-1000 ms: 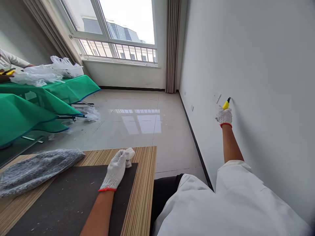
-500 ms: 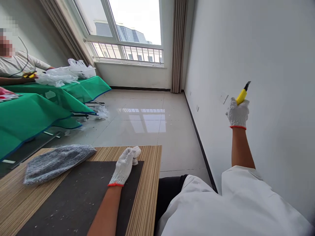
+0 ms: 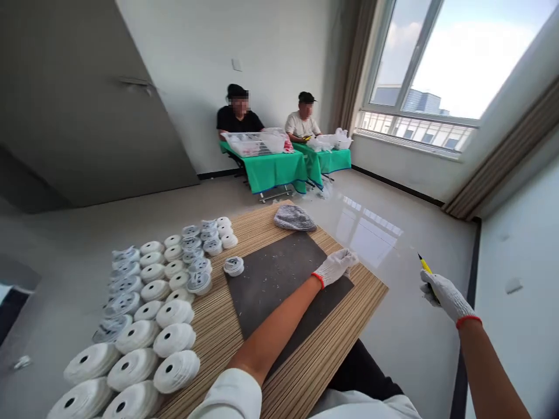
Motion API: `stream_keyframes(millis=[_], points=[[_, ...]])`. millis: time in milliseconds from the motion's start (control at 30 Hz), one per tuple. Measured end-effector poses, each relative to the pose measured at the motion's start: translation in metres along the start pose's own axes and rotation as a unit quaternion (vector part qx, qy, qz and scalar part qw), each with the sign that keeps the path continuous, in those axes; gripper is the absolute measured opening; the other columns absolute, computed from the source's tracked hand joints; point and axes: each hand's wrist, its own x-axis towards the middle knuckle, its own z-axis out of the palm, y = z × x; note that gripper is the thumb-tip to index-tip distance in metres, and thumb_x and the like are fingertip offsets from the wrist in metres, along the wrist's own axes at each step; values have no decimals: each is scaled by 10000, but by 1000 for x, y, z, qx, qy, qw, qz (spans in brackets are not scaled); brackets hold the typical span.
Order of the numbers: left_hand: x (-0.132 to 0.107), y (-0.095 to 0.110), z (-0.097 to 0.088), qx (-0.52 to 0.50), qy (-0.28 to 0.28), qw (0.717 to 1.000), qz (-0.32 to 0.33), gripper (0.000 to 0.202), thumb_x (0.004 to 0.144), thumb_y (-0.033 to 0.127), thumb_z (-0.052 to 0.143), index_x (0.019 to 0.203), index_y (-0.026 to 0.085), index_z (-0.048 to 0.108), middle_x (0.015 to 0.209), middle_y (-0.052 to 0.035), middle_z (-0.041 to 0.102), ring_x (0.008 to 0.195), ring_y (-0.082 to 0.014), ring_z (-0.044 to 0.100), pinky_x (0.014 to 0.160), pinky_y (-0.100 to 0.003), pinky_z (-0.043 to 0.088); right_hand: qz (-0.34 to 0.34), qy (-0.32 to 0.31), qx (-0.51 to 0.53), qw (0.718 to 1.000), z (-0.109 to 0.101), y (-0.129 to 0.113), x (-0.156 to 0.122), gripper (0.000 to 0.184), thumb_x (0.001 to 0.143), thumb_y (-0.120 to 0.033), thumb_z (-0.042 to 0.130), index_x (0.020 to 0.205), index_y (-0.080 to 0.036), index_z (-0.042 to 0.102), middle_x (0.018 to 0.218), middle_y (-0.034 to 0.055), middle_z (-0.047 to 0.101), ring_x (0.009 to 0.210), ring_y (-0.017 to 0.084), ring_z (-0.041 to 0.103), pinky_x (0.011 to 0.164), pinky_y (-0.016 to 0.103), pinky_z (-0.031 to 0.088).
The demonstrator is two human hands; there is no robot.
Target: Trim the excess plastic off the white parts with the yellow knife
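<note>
Yellow utility knife (image 3: 425,265) in gloved right hand (image 3: 445,298) (any lettering too small)

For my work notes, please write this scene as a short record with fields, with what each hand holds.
Left hand: white-gloved, lying empty on the dark mat, on the striped wooden table.
Right hand: gloved, raised beside the table, gripping a yellow utility knife.
On mat: one white roll.
On table: rows of white rolls, grey knitted bundle.
Beyond: a seated person, a second seated person, green-covered tables.
</note>
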Motion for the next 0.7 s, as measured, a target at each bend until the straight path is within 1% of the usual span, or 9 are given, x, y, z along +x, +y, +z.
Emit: stream_keyframes(millis=[67, 167, 300, 367, 433, 500, 533, 600, 700], points=[[-1, 5, -15, -16, 37, 999, 19, 387, 721, 538, 784, 688, 225, 560, 646, 10, 536, 604, -126, 527, 605, -292, 450, -10, -63, 46, 997, 35, -33, 8, 381, 692, -566, 713, 759, -266, 490, 585, 36, 596, 415, 148, 482, 363, 264, 354], [-9, 15, -53, -24, 105, 993, 53, 430, 741, 603, 761, 728, 223, 561, 682, 4, 541, 645, -133, 572, 660, -302, 499, -66, -139, 105, 982, 92, -86, 7, 414, 689, -567, 751, 836, -258, 519, 618, 6, 596, 441, 132, 480, 377, 247, 329], [-31, 23, -115, -121, 241, 959, 89, 506, 677, 638, 797, 769, 203, 557, 787, -11, 575, 716, -143, 633, 700, -304, 559, -150, -339, 116, 921, 176, -140, -21, 489, 744, -621, 715, 1004, -227, 589, 655, -22, 580, 493, 124, 493, 432, 242, 353], [-44, 26, -141, -184, 303, 930, 96, 497, 627, 574, 836, 816, 195, 577, 865, -33, 619, 748, -155, 662, 679, -293, 562, -205, -416, 92, 881, 216, -161, -38, 472, 804, -611, 657, 1055, -215, 601, 679, -28, 579, 523, 118, 505, 474, 238, 389], [-55, 30, -161, -214, 341, 910, 103, 447, 621, 473, 832, 865, 197, 579, 884, -33, 635, 720, -141, 655, 626, -258, 529, -241, -463, 40, 852, 251, -180, -52, 444, 856, -580, 603, 1097, -206, 617, 738, -9, 622, 569, 122, 549, 517, 236, 432], [-64, 34, -174, -232, 366, 893, 119, 375, 620, 351, 798, 855, 203, 546, 815, 5, 608, 621, -91, 581, 556, -208, 451, -280, -485, -9, 828, 282, -195, -62, 422, 902, -537, 540, 1133, -196, 634, 807, 20, 670, 617, 132, 594, 547, 237, 456], [-66, 35, -178, -243, 377, 884, 129, 348, 612, 295, 775, 834, 205, 522, 768, 29, 577, 573, -64, 523, 534, -189, 408, -320, -473, -34, 820, 296, -199, -65, 407, 920, -506, 517, 1149, -194, 646, 841, 35, 697, 656, 143, 623, 582, 243, 479], [-70, 36, -183, -258, 393, 870, 150, 319, 597, 228, 730, 808, 206, 492, 703, 63, 515, 523, -35, 425, 523, -175, 357, -412, -411, -94, 808, 321, -199, -68, 398, 928, -466, 518, 1185, -206, 676, 891, 49, 736, 742, 177, 671, 662, 268, 514], [-70, 34, -185, -273, 400, 859, 166, 271, 621, 230, 718, 813, 198, 529, 696, 55, 518, 534, -45, 413, 545, -198, 369, -507, -317, -147, 788, 347, -184, -64, 385, 894, -480, 597, 1180, -259, 729, 979, 46, 776, 881, 240, 726, 754, 317, 543]])
